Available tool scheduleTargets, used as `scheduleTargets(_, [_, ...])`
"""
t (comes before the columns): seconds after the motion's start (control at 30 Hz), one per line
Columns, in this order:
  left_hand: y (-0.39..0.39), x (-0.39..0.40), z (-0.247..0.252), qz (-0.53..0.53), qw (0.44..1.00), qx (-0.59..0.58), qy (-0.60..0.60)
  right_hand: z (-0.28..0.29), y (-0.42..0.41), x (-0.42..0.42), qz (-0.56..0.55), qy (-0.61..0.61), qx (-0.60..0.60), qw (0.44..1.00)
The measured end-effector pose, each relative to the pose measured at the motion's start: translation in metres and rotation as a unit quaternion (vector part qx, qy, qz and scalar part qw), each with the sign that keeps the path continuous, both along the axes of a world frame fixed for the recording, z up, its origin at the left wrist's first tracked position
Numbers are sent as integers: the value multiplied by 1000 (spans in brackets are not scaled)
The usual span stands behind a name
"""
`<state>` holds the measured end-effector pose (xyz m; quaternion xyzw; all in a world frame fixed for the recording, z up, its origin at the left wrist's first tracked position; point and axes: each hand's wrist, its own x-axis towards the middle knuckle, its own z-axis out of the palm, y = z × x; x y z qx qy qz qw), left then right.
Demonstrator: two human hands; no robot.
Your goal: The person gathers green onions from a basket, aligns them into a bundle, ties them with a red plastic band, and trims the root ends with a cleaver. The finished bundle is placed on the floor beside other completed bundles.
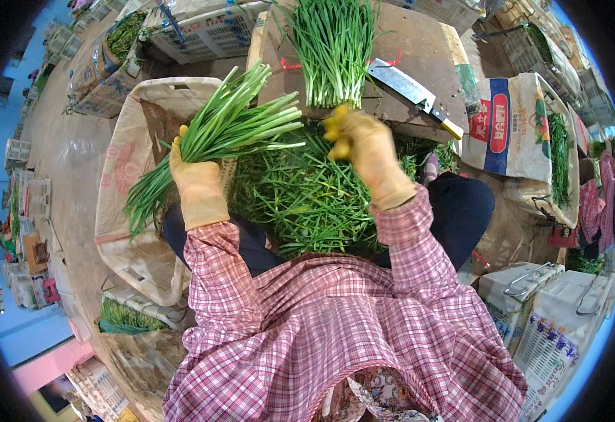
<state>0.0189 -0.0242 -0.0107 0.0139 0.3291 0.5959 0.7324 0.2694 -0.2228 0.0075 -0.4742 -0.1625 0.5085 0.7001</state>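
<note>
My left hand, in a tan glove with yellow fingers, grips a bunch of garlic chives. The pale stem ends fan up and right; the dark leaf tips hang down left. Motion blurs my gloved right hand, and whether its fingers hold anything is unclear. It hovers over loose chive trimmings heaped between my knees. Beyond it, a larger bundle of chives lies on a wooden board, stem ends towards me. Red tie ends poke out beside that bundle. Right of it rests a cleaver with a black and yellow handle.
A sack-lined plastic basket stands at my left. At my right, a printed sack drapes over a basket holding chives. White crates sit at lower right. More crates stand beyond the board.
</note>
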Motion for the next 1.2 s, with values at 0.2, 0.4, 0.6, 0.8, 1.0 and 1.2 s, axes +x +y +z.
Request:
scheduleTargets(0.2, [-19, 31, 14, 13, 1000, -14, -5, 15, 30, -38, 123, -8, -64, 990])
scheduleTargets(0.4, [-4, -3, 10, -64, 996, 27, -56, 1, -33, 12, 3, -105, 307, 946])
scheduleTargets(0.6, [-12, -3, 15, 3, 999, 30, -24, 34, -20, 36, 67, -493, -147, 855])
scheduleTargets(0.8, [-35, 14, 18, -37, 995, 48, -75, 55, 28, 5, -32, -377, 119, 918])
scheduleTargets(1.0, [-42, 21, 17, -9, 996, 85, -32, 79, 35, -19, -4, -822, 95, 561])
scheduleTargets(1.2, [-46, 22, 15, 16, 997, 66, -45, 44, 12, -33, 19, -835, 94, 541])
